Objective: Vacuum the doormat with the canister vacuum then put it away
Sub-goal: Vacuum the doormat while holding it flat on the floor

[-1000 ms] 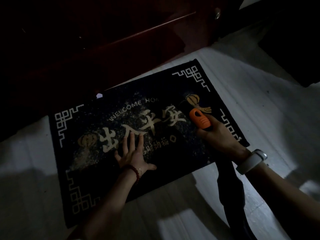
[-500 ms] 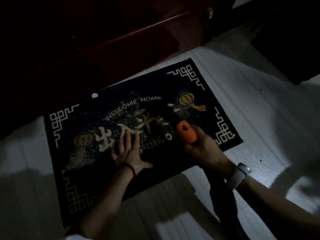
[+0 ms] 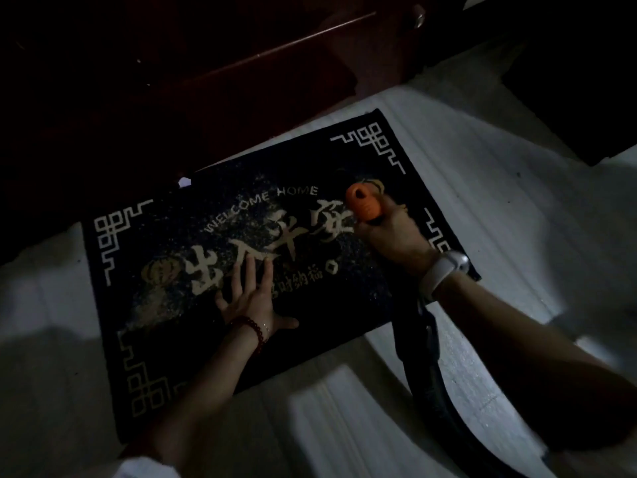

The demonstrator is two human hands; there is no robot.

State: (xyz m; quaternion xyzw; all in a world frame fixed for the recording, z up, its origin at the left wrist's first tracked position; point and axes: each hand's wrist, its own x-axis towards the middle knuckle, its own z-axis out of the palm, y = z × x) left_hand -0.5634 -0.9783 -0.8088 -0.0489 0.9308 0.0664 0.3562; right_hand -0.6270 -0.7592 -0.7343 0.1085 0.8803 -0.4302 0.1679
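A dark doormat [image 3: 362, 298] with pale "WELCOME HOME" lettering and corner patterns lies on the light floor, dusted with pale specks on its left half. My left hand [image 3: 250, 298] presses flat on the mat's middle, fingers straight. My right hand [image 3: 389, 232] grips the orange vacuum nozzle [image 3: 362, 201], whose tip sits on the mat's upper right, over the lantern print. The black vacuum hose [image 3: 427, 370] runs from under my right wrist down toward the bottom right. The canister itself is out of sight.
A dark red wooden door [image 3: 241, 81] stands right behind the mat's far edge. A small white scrap [image 3: 184, 182] lies at that edge. A dark object [image 3: 586, 98] fills the upper right corner. Pale floor [image 3: 499, 208] stretches right of the mat.
My right hand drew the orange nozzle back toward the mat's lower middle, then pushed it out to the upper right again. My left hand stayed pressed on the mat.
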